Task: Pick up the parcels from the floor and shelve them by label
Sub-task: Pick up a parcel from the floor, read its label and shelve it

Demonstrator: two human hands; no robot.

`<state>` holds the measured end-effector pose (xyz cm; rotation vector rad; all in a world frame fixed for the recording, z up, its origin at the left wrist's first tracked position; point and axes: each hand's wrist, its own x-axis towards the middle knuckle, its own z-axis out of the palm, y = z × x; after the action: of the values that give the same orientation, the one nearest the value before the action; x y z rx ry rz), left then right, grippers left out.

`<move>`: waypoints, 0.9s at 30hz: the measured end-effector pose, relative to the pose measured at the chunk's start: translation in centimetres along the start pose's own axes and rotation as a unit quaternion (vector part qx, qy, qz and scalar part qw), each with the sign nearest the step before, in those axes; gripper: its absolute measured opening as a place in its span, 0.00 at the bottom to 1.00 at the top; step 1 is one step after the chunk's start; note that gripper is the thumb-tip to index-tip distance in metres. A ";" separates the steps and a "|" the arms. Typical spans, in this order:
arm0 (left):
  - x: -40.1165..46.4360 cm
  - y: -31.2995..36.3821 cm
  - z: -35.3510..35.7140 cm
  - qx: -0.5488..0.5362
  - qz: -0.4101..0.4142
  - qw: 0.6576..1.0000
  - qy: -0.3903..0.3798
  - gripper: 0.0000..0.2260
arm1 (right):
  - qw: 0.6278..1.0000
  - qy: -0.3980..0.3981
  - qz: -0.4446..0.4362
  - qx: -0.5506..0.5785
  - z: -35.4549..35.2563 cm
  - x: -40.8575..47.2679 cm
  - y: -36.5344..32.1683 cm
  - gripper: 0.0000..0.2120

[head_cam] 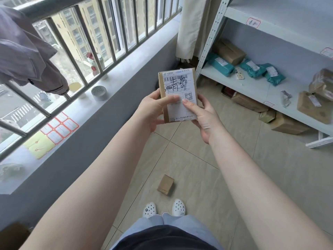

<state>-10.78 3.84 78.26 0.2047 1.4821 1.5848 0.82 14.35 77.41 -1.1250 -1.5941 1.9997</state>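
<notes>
A small brown cardboard parcel [177,82] with a white shipping label and black handwriting is held up in front of me, label facing me. My left hand [153,110] grips its left edge and my right hand [201,114] grips its right edge, both thumbs on the label. Another small brown parcel [165,184] lies on the tiled floor just ahead of my white shoes. The white metal shelf [252,83] stands at the right, with teal bags [221,64] and brown boxes [228,51] on its middle level and red-bordered tags on its edges.
A grey windowsill [100,98] with barred window runs along the left, holding small tins, a sticker sheet [59,126] and a hanging grey garment [25,56]. More brown boxes [286,123] sit on the floor under the shelf. A beige curtain [192,27] hangs in the corner.
</notes>
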 end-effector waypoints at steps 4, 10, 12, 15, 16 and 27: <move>0.5 -0.2 0.5 0.039 0.032 0.999 -0.010 0.21 | 1.000 0.008 -0.014 0.013 -0.6 0.0 0.4 0.25; 1.5 -2.0 2.1 0.069 0.051 0.994 -0.063 0.21 | 0.999 0.044 -0.004 0.014 -2.7 -0.4 1.6 0.30; 2.0 -2.9 3.0 0.078 0.041 0.993 -0.082 0.20 | 0.998 0.058 0.008 0.014 -3.9 -0.6 2.2 0.31; 2.5 -4.2 4.7 0.074 0.024 0.992 -0.103 0.21 | 0.996 0.086 0.015 0.026 -5.9 -0.9 2.8 0.29; 2.6 -4.5 5.4 0.076 0.019 0.991 -0.107 0.21 | 0.995 0.093 0.017 0.030 -6.6 -1.0 2.9 0.27; 4.3 -8.6 16.1 0.105 -0.032 0.987 -0.115 0.21 | 0.989 0.120 0.060 0.060 -17.9 -1.1 4.1 0.22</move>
<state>1.85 16.77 73.17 0.4409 1.4575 1.3049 15.84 24.10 73.04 -1.3827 -1.2971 1.9191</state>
